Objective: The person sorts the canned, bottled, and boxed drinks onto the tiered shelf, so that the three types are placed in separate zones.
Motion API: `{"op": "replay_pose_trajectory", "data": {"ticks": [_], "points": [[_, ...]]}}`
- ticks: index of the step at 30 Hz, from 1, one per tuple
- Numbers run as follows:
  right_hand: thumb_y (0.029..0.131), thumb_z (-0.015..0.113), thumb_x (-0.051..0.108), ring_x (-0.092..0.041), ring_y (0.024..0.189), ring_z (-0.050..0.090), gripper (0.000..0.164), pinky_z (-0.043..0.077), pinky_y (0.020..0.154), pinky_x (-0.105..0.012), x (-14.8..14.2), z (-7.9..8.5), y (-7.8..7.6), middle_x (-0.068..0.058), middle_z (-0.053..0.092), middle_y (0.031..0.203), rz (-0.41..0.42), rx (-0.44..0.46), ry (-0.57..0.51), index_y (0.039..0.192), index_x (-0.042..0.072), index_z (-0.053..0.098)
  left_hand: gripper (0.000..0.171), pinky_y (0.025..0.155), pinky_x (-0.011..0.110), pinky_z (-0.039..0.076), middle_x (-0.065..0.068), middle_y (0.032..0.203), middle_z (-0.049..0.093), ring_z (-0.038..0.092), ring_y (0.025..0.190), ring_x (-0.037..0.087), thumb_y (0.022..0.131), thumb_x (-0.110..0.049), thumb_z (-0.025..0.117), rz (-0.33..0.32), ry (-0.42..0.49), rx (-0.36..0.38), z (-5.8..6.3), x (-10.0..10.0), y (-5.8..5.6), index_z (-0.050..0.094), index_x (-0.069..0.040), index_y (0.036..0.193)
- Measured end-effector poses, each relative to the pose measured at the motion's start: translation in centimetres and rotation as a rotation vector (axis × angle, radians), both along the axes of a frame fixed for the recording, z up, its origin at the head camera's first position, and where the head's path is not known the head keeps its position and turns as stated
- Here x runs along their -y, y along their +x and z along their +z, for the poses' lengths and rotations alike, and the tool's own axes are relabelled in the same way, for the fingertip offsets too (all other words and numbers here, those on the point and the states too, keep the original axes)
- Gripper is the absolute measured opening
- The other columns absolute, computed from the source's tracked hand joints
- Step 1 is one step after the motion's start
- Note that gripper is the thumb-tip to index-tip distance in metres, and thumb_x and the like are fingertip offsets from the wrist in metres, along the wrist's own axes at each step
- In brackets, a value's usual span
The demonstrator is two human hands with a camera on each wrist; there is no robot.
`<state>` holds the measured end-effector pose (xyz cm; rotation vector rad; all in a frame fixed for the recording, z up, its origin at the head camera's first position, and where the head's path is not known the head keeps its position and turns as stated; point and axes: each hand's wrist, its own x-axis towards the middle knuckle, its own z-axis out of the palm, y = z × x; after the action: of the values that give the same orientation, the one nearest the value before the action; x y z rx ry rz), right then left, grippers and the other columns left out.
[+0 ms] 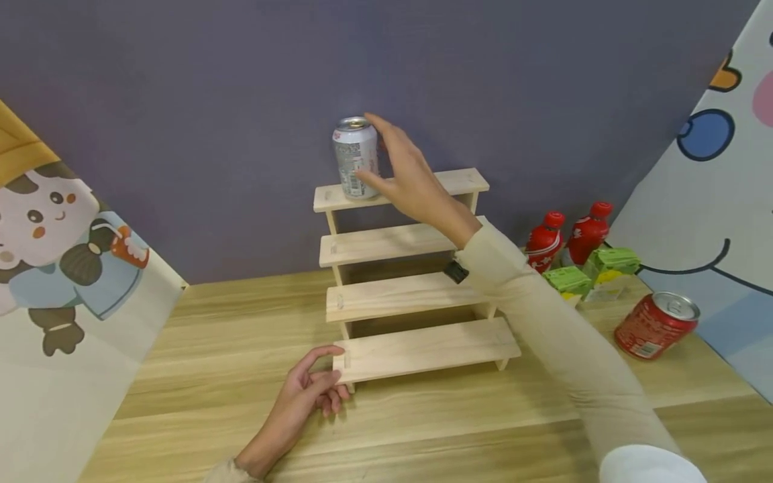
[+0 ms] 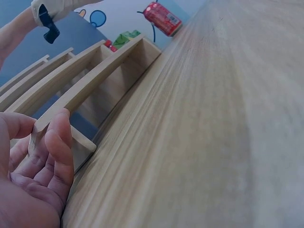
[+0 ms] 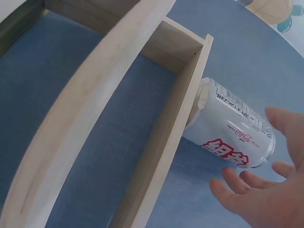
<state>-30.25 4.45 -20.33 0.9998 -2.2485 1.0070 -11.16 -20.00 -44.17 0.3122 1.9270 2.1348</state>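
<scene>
Pinching the left end of the lowest tier [image 1: 423,350], the left hand [image 1: 313,387] seems to steady the pale wooden four-tier stand [image 1: 392,295]. On the left end of the far, top tier [image 1: 464,181], the silver Coca-Cola can [image 1: 350,155] stands upright. The right hand [image 1: 413,178] is beside it, fingers spread apart; gaps show in its wrist view, though whether any fingertip touches is unclear. Likely the step in hand is setting this can in place. The next move calls for drawing back without tipping it, then perhaps reaching right for the red drinks can [image 1: 655,327] on the table [image 1: 181,402].
</scene>
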Motion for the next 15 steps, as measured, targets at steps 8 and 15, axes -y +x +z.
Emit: {"op": "replay_pose_trajectory", "data": {"ticks": [8,15], "points": [[0.097,0.066,0.031,-0.016,0.143,0.034,0.072,0.028,0.117,-0.028,-1.7,-0.7,1.8,-0.007,0.035,0.157,-0.047,-0.05,0.045,0.155,0.01,0.03,0.046,0.05,0.019,0.047,0.007,0.08,0.073,0.063,0.061,0.013,0.102,-0.018,0.057,0.007,-0.001,0.004,0.0,0.1,0.0,0.04,-0.004,0.143],[0.098,0.064,0.032,-0.016,0.143,0.033,0.065,0.027,0.118,-0.031,-2.8,-1.5,3.6,-0.008,0.04,0.154,-0.052,-0.094,0.065,0.152,0.007,0.036,0.046,0.05,0.019,0.047,0.007,0.08,0.073,0.063,0.061,0.012,0.102,-0.017,0.057,0.004,0.002,0.004,-0.1,0.1,0.1,0.04,-0.004,0.143]]}}
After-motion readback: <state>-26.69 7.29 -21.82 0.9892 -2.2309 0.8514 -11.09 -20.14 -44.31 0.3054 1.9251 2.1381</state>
